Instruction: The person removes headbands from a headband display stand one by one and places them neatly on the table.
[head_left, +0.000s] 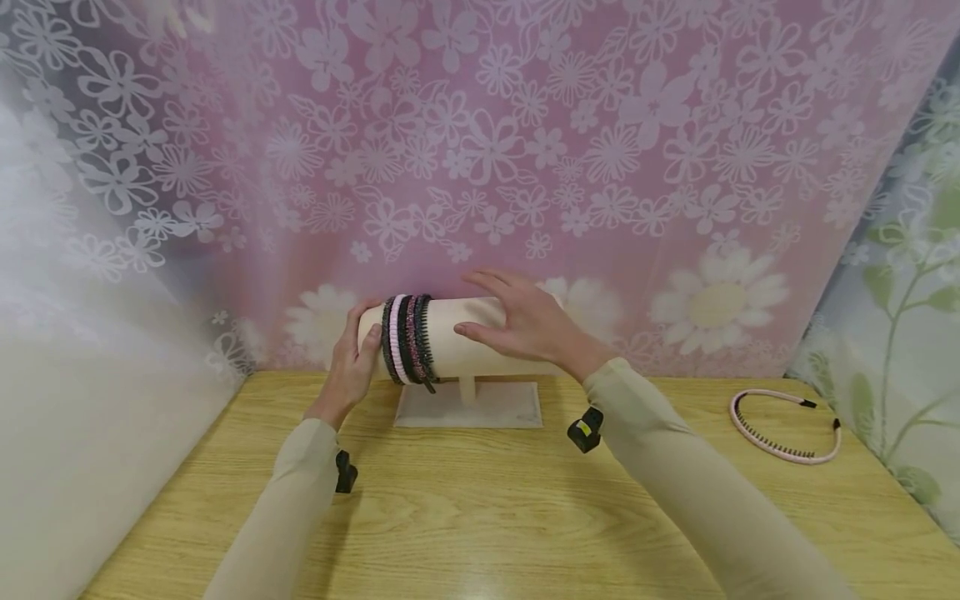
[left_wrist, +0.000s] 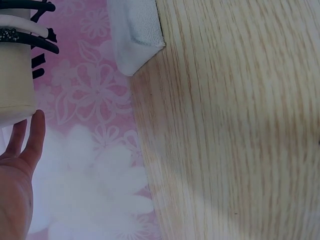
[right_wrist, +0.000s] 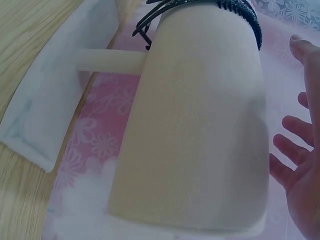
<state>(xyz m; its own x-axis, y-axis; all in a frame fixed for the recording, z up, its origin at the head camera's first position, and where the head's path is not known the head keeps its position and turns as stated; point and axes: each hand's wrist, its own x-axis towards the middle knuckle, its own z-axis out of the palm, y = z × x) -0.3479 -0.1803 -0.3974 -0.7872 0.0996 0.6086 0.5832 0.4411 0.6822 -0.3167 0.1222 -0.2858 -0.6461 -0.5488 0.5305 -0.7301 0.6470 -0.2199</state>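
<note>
A cream, roll-shaped headband display stand (head_left: 450,357) stands at the back of the table. Several headbands (head_left: 407,340), black, pink and dark speckled, some toothed, sit side by side round the roll's left part. My left hand (head_left: 351,365) holds the roll's left end, thumb at the front near the outermost headband. In the left wrist view two fingertips (left_wrist: 37,125) reach that end. Over the bare right half of the roll, my right hand (head_left: 528,321) is spread with thumb and fingers apart. The right wrist view has the same hand (right_wrist: 305,175) beside the roll, holding nothing.
A pink toothed headband (head_left: 795,456) lies on the wooden table (head_left: 465,508) at the right. The stand's pale flat base (head_left: 517,408) rests near the back edge. Behind hangs a pink flowered curtain (head_left: 525,125), with pale sheets at both sides.
</note>
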